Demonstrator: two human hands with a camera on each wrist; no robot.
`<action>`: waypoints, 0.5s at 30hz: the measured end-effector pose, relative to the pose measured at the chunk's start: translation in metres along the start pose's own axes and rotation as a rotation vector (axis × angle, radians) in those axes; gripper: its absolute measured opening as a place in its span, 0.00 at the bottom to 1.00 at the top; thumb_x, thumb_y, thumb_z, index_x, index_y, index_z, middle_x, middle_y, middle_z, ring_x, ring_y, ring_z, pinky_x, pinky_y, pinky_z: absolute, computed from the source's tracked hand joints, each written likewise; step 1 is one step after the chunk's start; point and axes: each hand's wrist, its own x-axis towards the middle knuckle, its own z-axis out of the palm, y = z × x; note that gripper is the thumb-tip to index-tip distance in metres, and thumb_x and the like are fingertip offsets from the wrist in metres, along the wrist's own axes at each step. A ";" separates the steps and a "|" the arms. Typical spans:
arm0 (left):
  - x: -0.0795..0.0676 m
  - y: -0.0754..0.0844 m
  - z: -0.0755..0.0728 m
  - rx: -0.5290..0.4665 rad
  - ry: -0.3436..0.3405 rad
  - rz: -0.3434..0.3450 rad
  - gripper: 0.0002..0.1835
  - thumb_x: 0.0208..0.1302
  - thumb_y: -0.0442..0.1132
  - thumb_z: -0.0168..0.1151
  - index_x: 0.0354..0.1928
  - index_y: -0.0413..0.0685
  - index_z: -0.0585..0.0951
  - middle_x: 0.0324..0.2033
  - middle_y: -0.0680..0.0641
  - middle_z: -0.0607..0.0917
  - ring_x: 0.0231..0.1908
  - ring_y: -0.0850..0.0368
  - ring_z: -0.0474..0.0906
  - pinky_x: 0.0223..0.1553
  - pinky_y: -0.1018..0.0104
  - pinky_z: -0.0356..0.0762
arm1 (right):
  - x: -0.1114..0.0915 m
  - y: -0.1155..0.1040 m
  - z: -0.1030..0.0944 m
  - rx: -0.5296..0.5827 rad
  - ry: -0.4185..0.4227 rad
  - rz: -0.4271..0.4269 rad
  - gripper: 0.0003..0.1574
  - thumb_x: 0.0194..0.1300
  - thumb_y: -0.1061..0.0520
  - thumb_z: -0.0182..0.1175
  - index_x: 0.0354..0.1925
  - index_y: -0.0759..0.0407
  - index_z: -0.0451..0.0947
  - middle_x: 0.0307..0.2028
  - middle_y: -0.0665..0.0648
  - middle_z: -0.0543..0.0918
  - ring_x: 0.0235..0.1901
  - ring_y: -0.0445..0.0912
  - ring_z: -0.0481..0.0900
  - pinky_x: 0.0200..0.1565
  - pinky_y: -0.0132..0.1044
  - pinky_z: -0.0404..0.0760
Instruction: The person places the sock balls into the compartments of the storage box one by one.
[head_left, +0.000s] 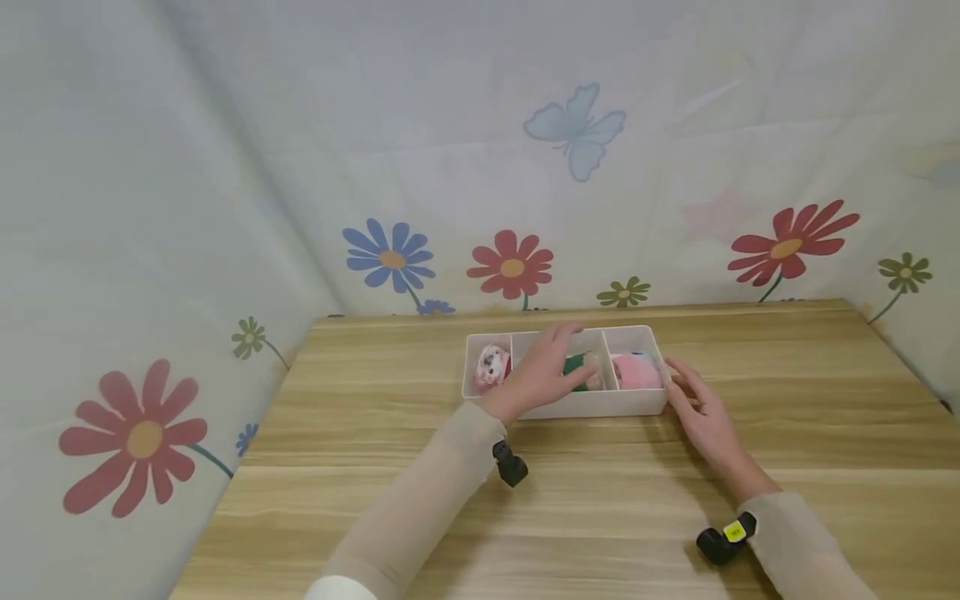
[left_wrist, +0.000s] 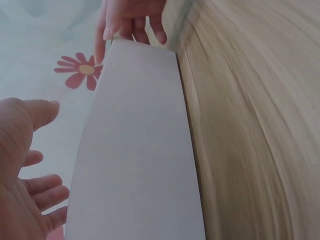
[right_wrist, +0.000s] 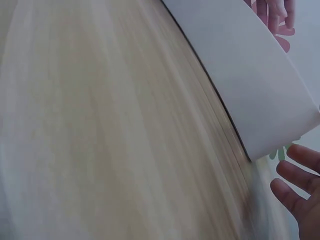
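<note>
A long white box (head_left: pixel 570 406) with three compartments sits on the wooden table. Its left section holds a white bundle (head_left: pixel 492 365) with red edges and dark spots. Green cloth (head_left: pixel 573 367) and a pale beige piece lie in the middle section, partly hidden by my left hand (head_left: pixel 542 371). A rolled pink cloth (head_left: pixel 636 372) fills the right section. My left hand hovers over the middle section, its fingers spread loosely with nothing held. At the box's right end, my right hand (head_left: pixel 708 421) has its fingertips right at the outer wall, fingers relaxed.
The wood-grain table (head_left: pixel 360 400) ends at the back against a pale curtain (head_left: pixel 420 150) printed with flowers and a butterfly. Another curtain side hangs along the left edge. Black wrist cameras (head_left: pixel 512 463) sit on both forearms.
</note>
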 end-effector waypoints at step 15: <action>-0.049 -0.046 -0.019 0.049 0.120 -0.057 0.33 0.62 0.53 0.58 0.63 0.41 0.64 0.59 0.43 0.68 0.58 0.50 0.64 0.59 0.56 0.64 | -0.016 0.019 -0.003 -0.140 0.036 -0.128 0.27 0.70 0.55 0.49 0.64 0.63 0.63 0.51 0.71 0.74 0.52 0.63 0.70 0.49 0.45 0.73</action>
